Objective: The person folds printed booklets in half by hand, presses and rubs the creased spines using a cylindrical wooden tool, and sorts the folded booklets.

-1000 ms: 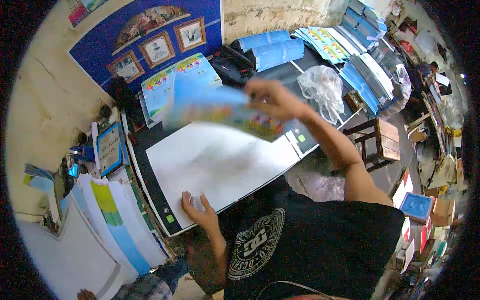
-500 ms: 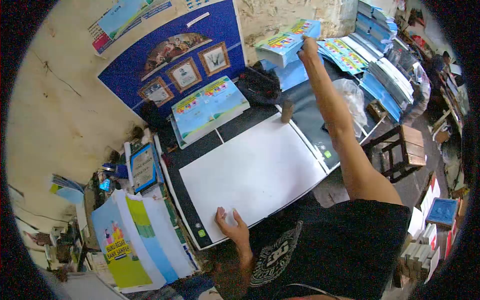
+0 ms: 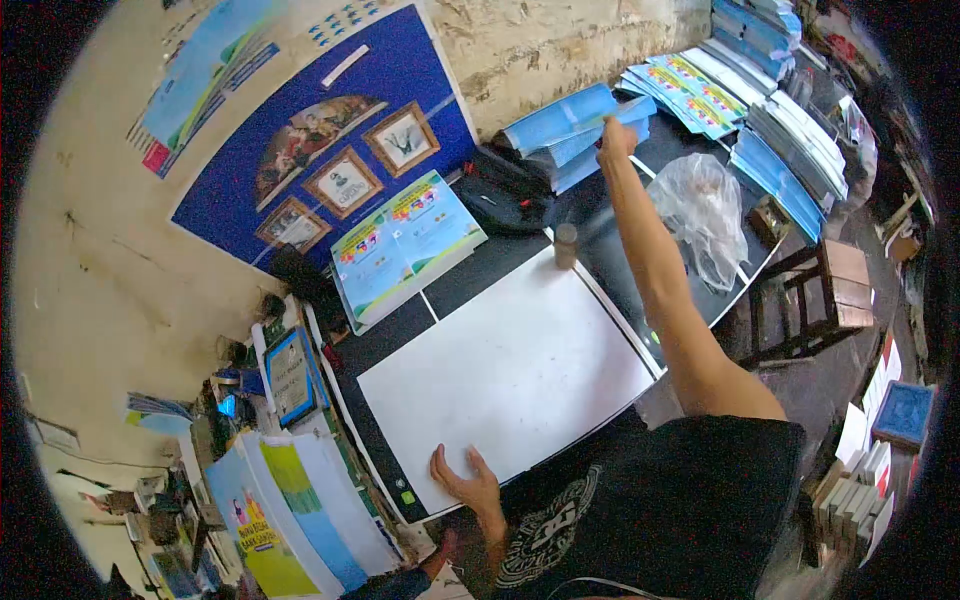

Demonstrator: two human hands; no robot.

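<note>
My right hand (image 3: 618,140) reaches to the far side of the work surface. Its fingers are closed at the edge of a light-blue printed sheet (image 3: 590,125), above a pile of blue sheets (image 3: 580,172). How many sheets are between the fingers is hidden. Near the front left corner of a large white board (image 3: 510,360), my left hand (image 3: 468,480) lies with fingers apart, holding nothing. A small brown cylinder (image 3: 566,246) stands upright at the board's far corner.
A stack of printed covers (image 3: 405,250) sits behind the board, beside a black bag (image 3: 505,190). Rightward are a crumpled plastic bag (image 3: 700,220), fanned printed sheets (image 3: 685,95) and a wooden stool (image 3: 845,280). More prints (image 3: 290,510) hang at the left.
My right hand has moved lower in view. The colourful printed faces beside it no longer show; plain light-blue surfaces do. My left hand stays on the board, and the view has shifted slightly.
</note>
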